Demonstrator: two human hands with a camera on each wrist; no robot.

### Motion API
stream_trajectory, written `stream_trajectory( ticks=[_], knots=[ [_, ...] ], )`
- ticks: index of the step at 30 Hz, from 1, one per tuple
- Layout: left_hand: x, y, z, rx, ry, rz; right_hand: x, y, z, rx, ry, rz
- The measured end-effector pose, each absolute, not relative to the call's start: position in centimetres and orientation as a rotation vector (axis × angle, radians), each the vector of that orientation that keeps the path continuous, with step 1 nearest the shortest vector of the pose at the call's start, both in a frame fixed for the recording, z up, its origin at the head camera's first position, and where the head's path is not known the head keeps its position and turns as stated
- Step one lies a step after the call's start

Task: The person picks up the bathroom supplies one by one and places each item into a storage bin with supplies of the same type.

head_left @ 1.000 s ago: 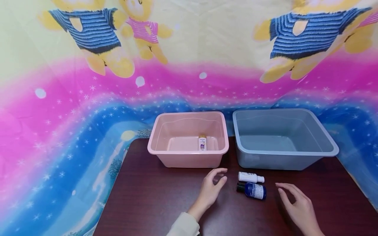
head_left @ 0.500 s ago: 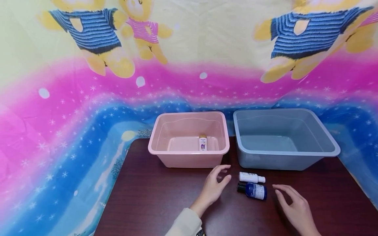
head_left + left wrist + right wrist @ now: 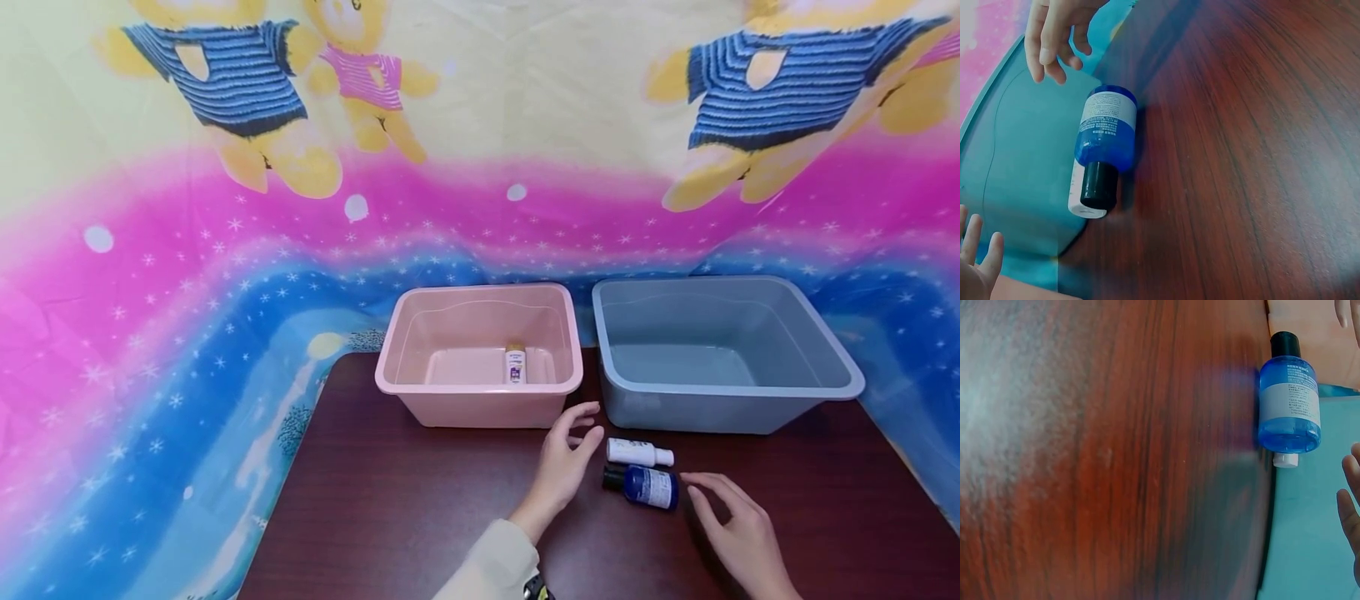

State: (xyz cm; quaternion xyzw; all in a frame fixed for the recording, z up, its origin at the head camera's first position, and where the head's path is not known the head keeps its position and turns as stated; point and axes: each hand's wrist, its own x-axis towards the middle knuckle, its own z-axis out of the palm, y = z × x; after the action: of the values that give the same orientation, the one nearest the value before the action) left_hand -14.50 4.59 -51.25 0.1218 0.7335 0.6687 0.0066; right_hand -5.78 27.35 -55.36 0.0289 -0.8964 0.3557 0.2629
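Note:
Two small bottles lie on their sides on the dark wooden table: a blue bottle (image 3: 650,487) with a black cap and white label, and just behind it a white bottle (image 3: 633,452). My left hand (image 3: 564,463) hovers to their left, thumb and fingers apart and nothing between them. On the other side, my right hand (image 3: 738,527) is loosely bent beside the base of the blue bottle, holding nothing. In the left wrist view the blue bottle (image 3: 1107,128) partly hides the white bottle (image 3: 1077,187). Only a white cap (image 3: 1285,460) shows past the blue bottle in the right wrist view.
A pink bin (image 3: 480,400) stands at the back left, with a small white bottle (image 3: 515,367) with a gold cap inside. Right of it is a larger grey-blue bin (image 3: 697,408). Behind both hangs a patterned cloth (image 3: 480,208).
My left hand has moved right and slightly farther from me, closer to the bottles. My right hand has shifted left toward the blue bottle. The bottles and bins stay in place.

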Motion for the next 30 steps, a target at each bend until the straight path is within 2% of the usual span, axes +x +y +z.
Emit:
stream_trajectory(
  ticks=[16, 30],
  knots=[
    [-15.2, 6.3, -50.7, 0.388, 2.402, 2.071, -5.7, 27.5, -56.1, 0.141, -2.386, 0.965],
    [-15.8, 7.5, -49.6, 0.275, 2.39, 2.07, -5.6, 26.9, -56.1, 0.13, -2.404, 0.968]
  ],
)
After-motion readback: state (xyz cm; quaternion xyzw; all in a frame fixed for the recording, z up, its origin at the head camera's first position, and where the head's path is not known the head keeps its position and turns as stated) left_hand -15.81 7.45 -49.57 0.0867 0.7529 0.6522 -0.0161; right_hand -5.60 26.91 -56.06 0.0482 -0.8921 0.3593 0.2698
